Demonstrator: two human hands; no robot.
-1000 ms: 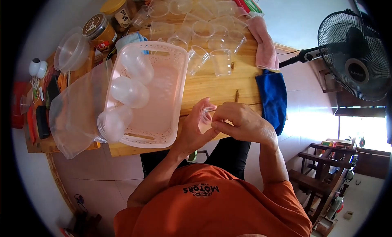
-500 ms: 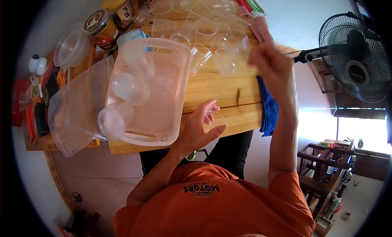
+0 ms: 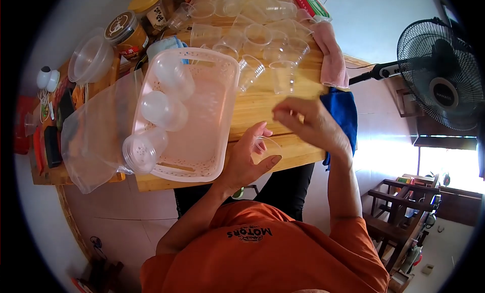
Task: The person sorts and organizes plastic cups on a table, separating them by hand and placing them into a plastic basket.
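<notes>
My left hand [image 3: 247, 159] curves around a clear plastic cup [image 3: 269, 140], whose thin rim shows between thumb and fingers. To its right, my right hand [image 3: 316, 125] hovers over the table's front part with fingers curled toward the thumb; what they hold, if anything, I cannot make out. A pale pink basket [image 3: 230, 98] stands left of my hands, with stacks of clear cups [image 3: 164, 111] lying along its left side. Many loose clear cups [image 3: 258, 35] are spread over the back of the wooden table [image 3: 252, 111], some tipped over.
A clear plastic bag [image 3: 101, 131] lies left of the basket. Jars [image 3: 126, 35] and a clear bowl [image 3: 91, 58] are at the back left. At the right edge are a pink cloth [image 3: 331, 53] and a blue cloth [image 3: 343, 108]. A fan [image 3: 442, 78] stands beyond.
My right hand has come down and left from the table's right edge toward my left hand, uncovering the pink cloth and more of the blue one. My left hand has hardly moved.
</notes>
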